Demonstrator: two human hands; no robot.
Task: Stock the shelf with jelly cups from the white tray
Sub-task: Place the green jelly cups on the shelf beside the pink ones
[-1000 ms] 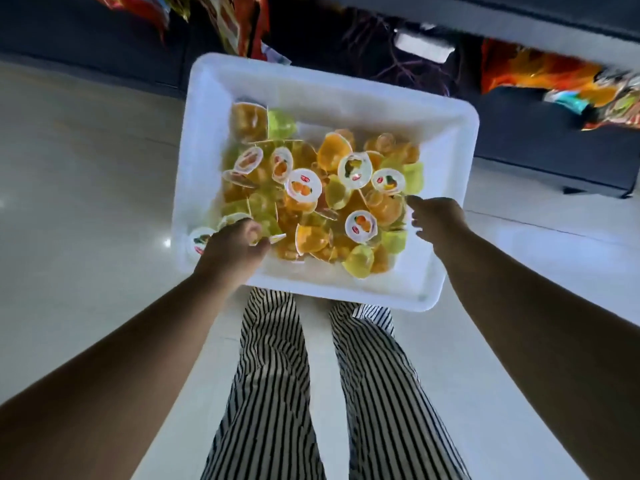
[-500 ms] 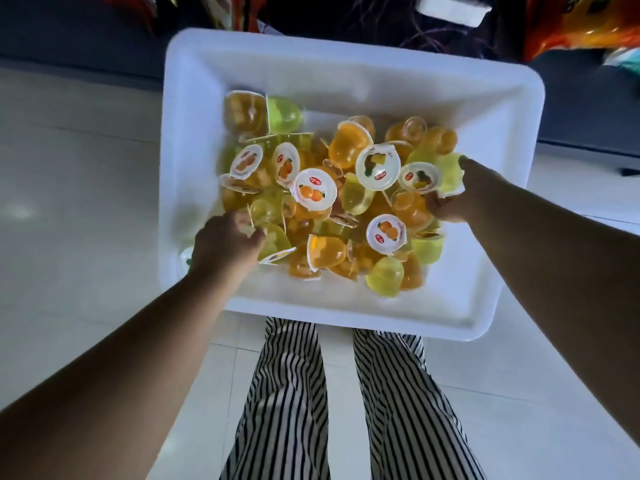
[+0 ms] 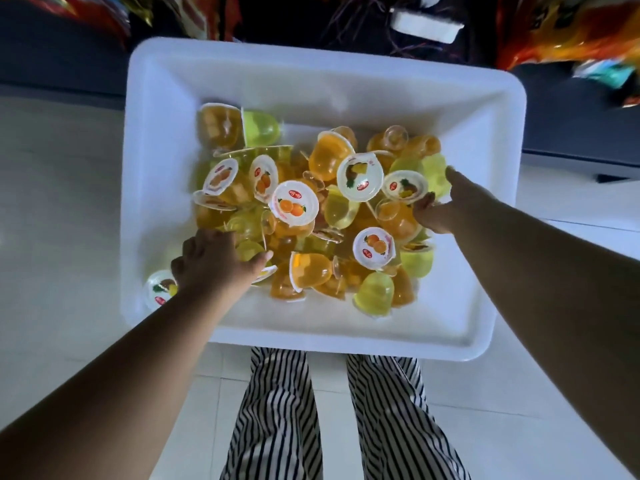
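The white tray (image 3: 346,84) lies on the floor and holds a heap of several jelly cups (image 3: 294,206), orange, yellow and pale green, some with fruit-printed lids up. My left hand (image 3: 214,263) is down in the left side of the heap, its fingers curled over a yellow jelly cup (image 3: 247,249) with the thumb against it. Beside that hand's outer edge lies a pineapple-lid cup (image 3: 159,289). At the right side of the heap my right hand (image 3: 441,207) pinches a pale green cup (image 3: 434,173) between forefinger and thumb.
The dark shelf base (image 3: 571,126) runs along the top, with bright snack packets (image 3: 571,36) and a white tag (image 3: 427,26) above it. My striped trouser legs (image 3: 277,410) stand just below the tray. Pale floor tiles (image 3: 62,237) surround it.
The view has closed in on the tray. My right hand moved from the tray's right rim into the heap onto a green cup. My left hand stayed curled at the heap's left side.
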